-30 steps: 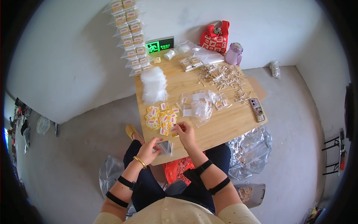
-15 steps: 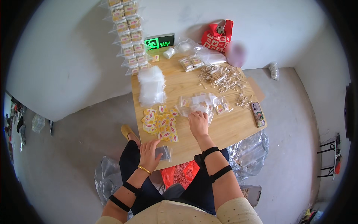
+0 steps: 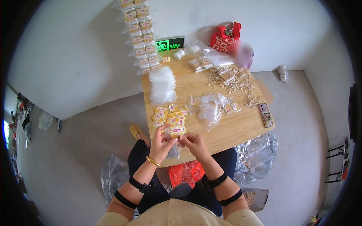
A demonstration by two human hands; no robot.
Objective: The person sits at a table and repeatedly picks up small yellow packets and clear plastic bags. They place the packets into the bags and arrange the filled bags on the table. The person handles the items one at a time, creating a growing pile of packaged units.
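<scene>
Head view, hands: we are seeing the left hand (image 3: 163,145) grasping, its thumb and fingers closing on the left side of a yellow-and-white card (image 3: 177,130) with a red oval. We are finding the right hand (image 3: 191,143) pinching at the card's lower edge, its fingertips nearly meeting the left thumb. The card is standing above the near left part of the wooden table (image 3: 226,130), just in front of the card pile (image 3: 168,116). Clear film is showing at the card's left; whether it is wrapping the card, we are unable to tell. A gold bracelet (image 3: 154,162) is circling the left wrist.

Tabletop: we are listing a stack of clear bags (image 3: 163,88) lying beyond the card pile; a cluster of clear packets (image 3: 211,109), some holding cards, lying to its right; a heap of cotton swabs (image 3: 230,77) spreading behind these; and a phone (image 3: 266,115) lying near the right edge. Filled packs (image 3: 201,64) and a white roll (image 3: 179,54) are resting toward the back. A tall tower of packed swabs (image 3: 141,37) is rising at the back left, beside a green-and-black sign (image 3: 169,44).

Below: we are noting a red plastic bag (image 3: 186,173) showing between the knees.
</scene>
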